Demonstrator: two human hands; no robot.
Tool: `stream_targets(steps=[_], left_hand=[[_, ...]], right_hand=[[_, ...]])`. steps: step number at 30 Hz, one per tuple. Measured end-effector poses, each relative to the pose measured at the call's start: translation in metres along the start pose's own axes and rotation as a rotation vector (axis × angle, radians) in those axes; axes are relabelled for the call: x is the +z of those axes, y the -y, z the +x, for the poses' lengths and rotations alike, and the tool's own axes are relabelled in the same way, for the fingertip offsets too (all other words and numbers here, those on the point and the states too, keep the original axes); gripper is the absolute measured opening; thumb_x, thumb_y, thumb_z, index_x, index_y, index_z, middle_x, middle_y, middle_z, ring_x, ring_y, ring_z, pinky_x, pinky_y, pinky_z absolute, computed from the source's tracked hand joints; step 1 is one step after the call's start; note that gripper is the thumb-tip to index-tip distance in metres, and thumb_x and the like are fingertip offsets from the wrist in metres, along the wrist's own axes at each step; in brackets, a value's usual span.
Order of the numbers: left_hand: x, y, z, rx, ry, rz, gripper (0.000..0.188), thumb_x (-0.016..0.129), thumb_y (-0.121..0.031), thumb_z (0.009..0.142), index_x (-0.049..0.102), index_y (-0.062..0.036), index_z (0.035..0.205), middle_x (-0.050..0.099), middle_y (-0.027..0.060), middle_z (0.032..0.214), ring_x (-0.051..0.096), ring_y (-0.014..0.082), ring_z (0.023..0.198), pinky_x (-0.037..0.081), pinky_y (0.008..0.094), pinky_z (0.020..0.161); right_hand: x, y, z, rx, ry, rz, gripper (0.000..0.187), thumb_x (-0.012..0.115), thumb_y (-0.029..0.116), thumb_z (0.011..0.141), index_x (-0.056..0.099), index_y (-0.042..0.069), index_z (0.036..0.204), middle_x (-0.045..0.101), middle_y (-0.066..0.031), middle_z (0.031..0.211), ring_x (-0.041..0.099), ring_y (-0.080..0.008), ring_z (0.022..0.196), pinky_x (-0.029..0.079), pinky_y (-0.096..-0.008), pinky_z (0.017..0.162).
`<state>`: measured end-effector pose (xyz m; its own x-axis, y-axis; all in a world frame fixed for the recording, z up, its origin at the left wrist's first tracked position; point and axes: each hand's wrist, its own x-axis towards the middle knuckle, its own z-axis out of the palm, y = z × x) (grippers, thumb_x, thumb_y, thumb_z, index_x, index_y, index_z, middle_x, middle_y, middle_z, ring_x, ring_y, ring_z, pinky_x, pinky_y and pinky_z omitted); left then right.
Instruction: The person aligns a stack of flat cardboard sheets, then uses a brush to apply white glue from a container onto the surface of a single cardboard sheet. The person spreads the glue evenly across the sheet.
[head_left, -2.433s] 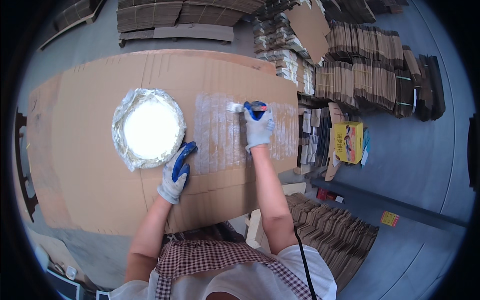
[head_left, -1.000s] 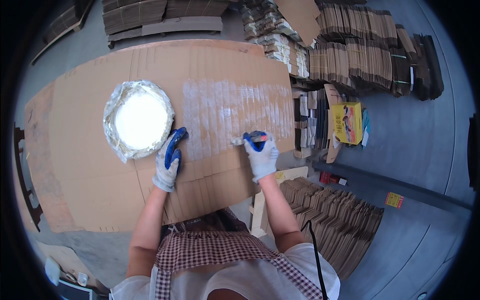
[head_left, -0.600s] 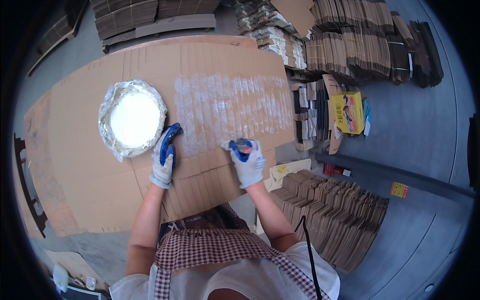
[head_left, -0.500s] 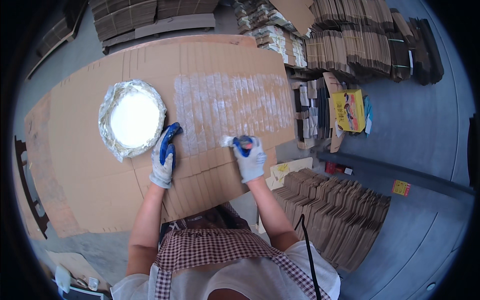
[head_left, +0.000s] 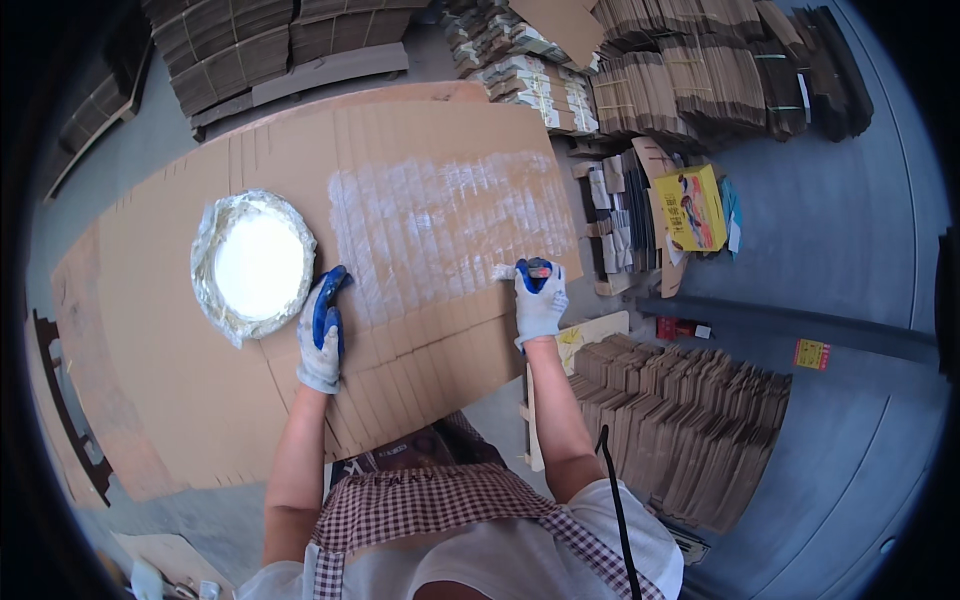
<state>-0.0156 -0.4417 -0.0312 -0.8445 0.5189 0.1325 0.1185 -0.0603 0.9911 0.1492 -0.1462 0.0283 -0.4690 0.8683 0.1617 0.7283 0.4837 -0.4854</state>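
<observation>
A large brown cardboard sheet (head_left: pixel 180 400) lies before me, its right half streaked with a wet, whitish coating (head_left: pixel 430 220). In my right hand (head_left: pixel 541 305), gloved in white and blue, the fingers are closed around a brush. The brush's pale bristles (head_left: pixel 503 272) point left and touch the sheet near the coating's lower right corner. My left hand (head_left: pixel 321 340), gloved alike, rests on the cardboard with its fingers stretched out and holds nothing. Right beside its fingertips stands a round basin (head_left: pixel 204 290) wrapped in crinkled clear film, holding bright white liquid (head_left: pixel 255 268).
Bundled flat cardboard (head_left: pixel 690 85) is stacked at the far right, with more stacks (head_left: pixel 280 50) at the far left. A yellow box (head_left: pixel 690 208) sits beyond the sheet's right edge. Folded cardboard pieces (head_left: pixel 680 430) stand in rows by my right arm.
My right hand has moved right with the brush, along the coating's near edge to its corner. My left hand stays beside the basin. The whole view has shifted slightly.
</observation>
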Motion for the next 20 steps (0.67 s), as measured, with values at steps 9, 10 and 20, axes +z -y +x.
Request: stream_targets(steps=[9,10,20], left_hand=[[0.006,-0.002,0.003,-0.018,-0.003,0.059,0.057,0.044,-0.040,0.101,0.056,0.0031,0.136,0.062,0.0188,0.131,0.058,0.0310,0.124,0.040,0.0407,0.111],[0.006,-0.002,0.001,-0.017,-0.011,0.077,0.056,0.044,-0.040,0.102,0.056,0.0030,0.135,0.062,0.0187,0.131,0.058,0.0310,0.124,0.040,0.0408,0.111],[0.006,-0.001,0.002,-0.050,0.002,0.105,0.065,0.043,-0.053,0.100,0.057,-0.0005,0.136,0.062,0.0180,0.132,0.053,0.0302,0.129,0.034,0.0428,0.115]], right_hand=[[0.011,-0.021,0.028,0.023,0.080,0.073,0.038,0.079,0.026,0.082,0.062,0.007,0.110,0.066,-0.0154,0.106,0.067,-0.0348,0.095,0.054,-0.0427,0.085],[0.009,-0.015,0.031,0.003,0.049,-0.030,0.039,0.079,0.027,0.082,0.062,0.007,0.111,0.066,-0.0155,0.106,0.067,-0.0354,0.095,0.054,-0.0433,0.085],[0.003,-0.039,0.063,0.121,0.143,-0.102,0.040,0.080,0.027,0.081,0.059,0.009,0.110,0.065,-0.0145,0.105,0.068,-0.0326,0.096,0.053,-0.0456,0.082]])
